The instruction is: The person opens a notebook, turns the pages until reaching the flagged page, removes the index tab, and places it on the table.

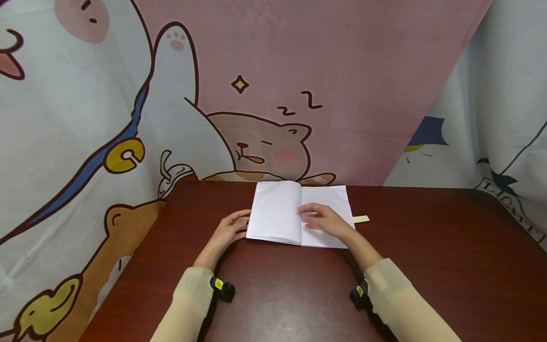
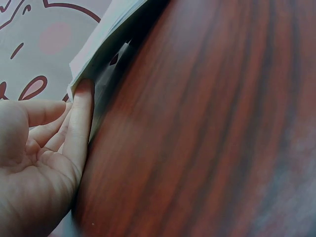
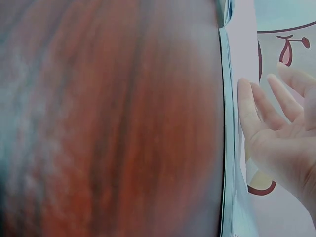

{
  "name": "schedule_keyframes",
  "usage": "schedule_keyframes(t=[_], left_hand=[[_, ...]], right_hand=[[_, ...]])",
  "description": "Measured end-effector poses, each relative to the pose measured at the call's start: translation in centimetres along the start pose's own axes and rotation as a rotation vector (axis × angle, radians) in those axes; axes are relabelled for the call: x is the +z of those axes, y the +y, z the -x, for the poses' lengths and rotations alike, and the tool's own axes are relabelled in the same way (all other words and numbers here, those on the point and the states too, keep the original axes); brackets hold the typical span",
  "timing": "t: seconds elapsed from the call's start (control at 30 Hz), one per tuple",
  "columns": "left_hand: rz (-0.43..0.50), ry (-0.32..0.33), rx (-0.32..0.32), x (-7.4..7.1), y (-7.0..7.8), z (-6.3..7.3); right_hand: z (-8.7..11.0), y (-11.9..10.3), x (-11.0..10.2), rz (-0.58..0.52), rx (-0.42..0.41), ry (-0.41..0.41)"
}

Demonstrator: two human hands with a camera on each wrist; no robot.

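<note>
A lined notebook (image 1: 278, 213) lies open on the dark red-brown table, its left leaves slightly lifted. At its left edge is my left hand (image 1: 231, 229); in the left wrist view one fingertip (image 2: 85, 88) reaches under the edge, and another stops at the page edge. In the head view none of its fingers lie over the left page. My right hand (image 1: 326, 221) is over the right page near the centre fold, palm down with loosely extended fingers. One fingertip (image 3: 244, 84) comes close to the paper; whether it touches, I cannot tell.
A pale yellow tab (image 1: 361, 219) sticks out from the notebook's right side. The wooden table (image 1: 427, 266) extends on both sides. Behind it hangs a cartoon-print cloth (image 1: 342, 95). Both wrists carry small black cameras (image 1: 225, 289).
</note>
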State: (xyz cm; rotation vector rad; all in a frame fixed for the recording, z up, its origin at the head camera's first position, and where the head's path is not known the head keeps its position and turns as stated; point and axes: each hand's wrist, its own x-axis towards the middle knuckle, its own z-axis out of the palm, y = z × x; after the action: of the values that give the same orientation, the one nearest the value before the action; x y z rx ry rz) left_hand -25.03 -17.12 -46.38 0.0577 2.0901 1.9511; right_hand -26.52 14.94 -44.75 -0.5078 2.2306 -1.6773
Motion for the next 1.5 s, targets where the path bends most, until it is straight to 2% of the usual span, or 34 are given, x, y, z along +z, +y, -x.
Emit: schedule_keyframes(t=[0.27, 0.53, 0.7, 0.97, 1.17, 1.5], left_hand=[[0.002, 0.002, -0.007, -0.02, -0.08, -0.20], [-0.001, 0.004, -0.014, -0.10, -0.09, -0.14], [0.003, 0.001, -0.004, -0.10, -0.18, -0.11], [0.008, 0.006, -0.007, -0.07, -0.27, -0.27], [0.017, 0.006, -0.006, 0.12, -0.19, -0.07], [0.009, 0.013, -0.005, -0.04, -0.12, -0.11]], right_hand=[[0.24, -0.29, 0.05, 0.023, 0.037, -0.058], [0.13, -0.71, 0.45, 0.223, -0.030, -0.105], [0.09, -0.86, 0.57, 0.268, -0.032, -0.115], [0.07, -0.74, 0.35, 0.240, -0.012, -0.136], [0.19, -0.59, 0.27, 0.209, 0.018, -0.108], [0.13, -0.54, 0.01, 0.123, 0.009, -0.074]])
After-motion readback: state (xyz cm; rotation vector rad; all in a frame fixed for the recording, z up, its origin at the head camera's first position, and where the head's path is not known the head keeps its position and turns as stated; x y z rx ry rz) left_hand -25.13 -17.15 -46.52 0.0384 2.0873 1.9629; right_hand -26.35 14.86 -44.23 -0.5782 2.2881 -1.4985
